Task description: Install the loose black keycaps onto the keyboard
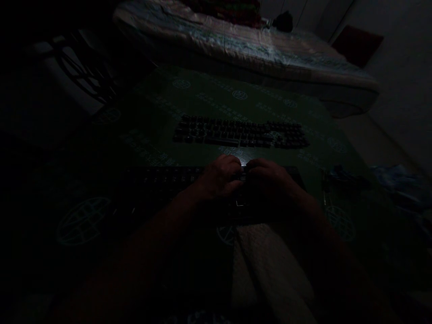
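A dark keyboard base (162, 175) lies across the green table, dim and partly covered by my forearms. Over its right half, my left hand (221, 175) has its fingers bent and closed together. Close beside it, my right hand (266, 173) is curled the same way, its fingertips near the left hand's at the base's far edge. Whatever the fingertips pinch is too dark to make out. Beyond the base, loose black keycaps (222, 134) lie in rows, laid out like a keyboard.
The green table (209, 101) carries white globe prints. A pale cloth (273, 274) lies at the near edge. Dark items (347, 176) sit to the right. A bed (236, 45) stands beyond the table, and a dark chair (84, 67) is at the far left.
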The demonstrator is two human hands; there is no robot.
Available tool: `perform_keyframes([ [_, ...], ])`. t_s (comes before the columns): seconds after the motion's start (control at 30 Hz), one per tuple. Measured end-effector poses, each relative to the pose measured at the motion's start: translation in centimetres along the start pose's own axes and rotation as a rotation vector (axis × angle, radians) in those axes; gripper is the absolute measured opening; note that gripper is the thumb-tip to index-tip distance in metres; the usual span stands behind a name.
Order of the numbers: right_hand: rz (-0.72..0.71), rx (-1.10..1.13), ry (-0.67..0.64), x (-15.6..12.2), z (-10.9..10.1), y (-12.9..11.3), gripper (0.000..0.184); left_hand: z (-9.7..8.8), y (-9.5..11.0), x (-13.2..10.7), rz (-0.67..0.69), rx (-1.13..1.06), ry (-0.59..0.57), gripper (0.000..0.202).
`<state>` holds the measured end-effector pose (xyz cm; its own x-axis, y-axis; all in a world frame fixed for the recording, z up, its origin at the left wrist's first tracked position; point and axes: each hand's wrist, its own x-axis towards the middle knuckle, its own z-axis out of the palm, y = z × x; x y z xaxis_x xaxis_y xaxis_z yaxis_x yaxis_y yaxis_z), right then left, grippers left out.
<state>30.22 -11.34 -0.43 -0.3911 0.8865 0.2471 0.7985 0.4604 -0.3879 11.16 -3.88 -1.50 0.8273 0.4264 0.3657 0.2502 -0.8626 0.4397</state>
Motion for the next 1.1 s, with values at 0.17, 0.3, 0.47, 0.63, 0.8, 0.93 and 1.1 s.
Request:
perform_keyframes([
  [0.17,-0.010,-0.018,-0.009,0.07,-0.02,-0.06,0.014,-0.15,-0.10,0.00,0.019,-0.014,-0.009,0.010],
  [0.3,-0.016,-0.021,-0.022,0.20,0.12,0.20,0.012,-0.03,-0.23,-0.01,0.017,0.004,-0.008,0.009],
  [0.47,-0.001,-0.003,-0.021,0.21,0.18,0.22,0.013,-0.06,-0.11,0.21,-0.028,-0.008,-0.024,0.008],
  [0.63,0.041,0.082,0.002,0.05,0.04,-0.16,0.010,-0.47,0.02,0.68,-0.117,-0.090,-0.079,0.008],
  [0.8,0.071,0.155,0.009,-0.09,-0.34,-0.22,0.007,-0.56,0.04,0.66,-0.128,-0.126,-0.087,0.008],
  [0.93,0.066,0.166,0.009,-0.18,-0.43,-0.08,0.011,-0.49,0.08,0.60,-0.126,-0.109,-0.071,0.007],
  [1.1,0.067,0.134,0.017,-0.12,-0.22,-0.16,0.010,-0.46,0.01,0.65,-0.122,-0.085,-0.068,0.007],
])
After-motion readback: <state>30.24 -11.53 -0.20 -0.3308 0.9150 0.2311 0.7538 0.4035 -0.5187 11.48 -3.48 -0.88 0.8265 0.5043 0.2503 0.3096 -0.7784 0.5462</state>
